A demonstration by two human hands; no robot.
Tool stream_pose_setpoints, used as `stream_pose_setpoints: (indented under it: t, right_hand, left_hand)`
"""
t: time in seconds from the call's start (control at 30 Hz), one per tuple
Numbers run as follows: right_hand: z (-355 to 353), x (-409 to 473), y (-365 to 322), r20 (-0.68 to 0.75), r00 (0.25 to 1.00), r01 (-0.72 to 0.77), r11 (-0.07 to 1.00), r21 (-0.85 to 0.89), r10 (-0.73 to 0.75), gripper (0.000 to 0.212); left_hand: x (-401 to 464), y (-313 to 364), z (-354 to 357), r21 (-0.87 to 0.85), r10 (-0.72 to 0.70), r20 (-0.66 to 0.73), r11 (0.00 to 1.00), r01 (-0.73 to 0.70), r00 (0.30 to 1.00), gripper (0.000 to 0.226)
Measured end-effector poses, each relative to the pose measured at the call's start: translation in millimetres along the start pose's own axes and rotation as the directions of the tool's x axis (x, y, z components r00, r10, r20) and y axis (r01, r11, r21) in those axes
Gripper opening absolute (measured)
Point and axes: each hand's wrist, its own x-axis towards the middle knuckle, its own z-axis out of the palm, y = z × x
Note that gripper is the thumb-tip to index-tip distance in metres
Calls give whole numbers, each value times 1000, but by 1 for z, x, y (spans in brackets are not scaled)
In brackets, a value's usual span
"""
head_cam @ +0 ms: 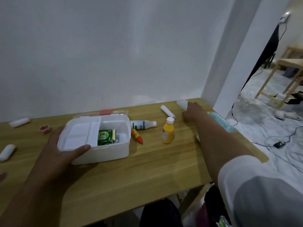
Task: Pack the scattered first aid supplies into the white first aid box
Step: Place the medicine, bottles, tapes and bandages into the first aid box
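Head view, box: I see the white first aid box open on the wooden table, left of centre, with a green carton inside and a tray insert across its left half.
Left hand: my left hand clasps the box's near-left corner, thumb lying along the front rim.
Right hand: my right hand reaches to the far right of the table and touches a white roll; I cannot tell whether the fingers have closed on it.
Loose supplies, right: a yellow bottle stands upright; a white bottle and an orange tube lie just beside the box; another roll lies behind them; blue masks sit at the table edge.
Loose supplies, left: two white rolls and a tape ring.
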Motion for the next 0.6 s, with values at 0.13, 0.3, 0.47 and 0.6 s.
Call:
stream_pose_setpoints:
  t: [0.13,0.3,0.47,0.6]
  right_hand:
    - [3,-15,-13,-105,994,-28,996,-84,19,53]
    - [5,-11,-16,-183,982,-66,992,-111,45,40]
    - [-6,-24,-21,-131,987,-102,990,-98,89,52]
    - [-29,-40,-30,-188,979,-70,997,22,73,36]
  left_hand:
    - [4,-3,1,-18,-33,-22,999,32,999,93]
    - [4,-5,0,-56,-35,-30,998,33,999,105]
    - [0,-3,-1,-108,-43,-28,993,39,999,101]
    - [-2,-2,-8,-78,-19,4,997,19,1000,107]
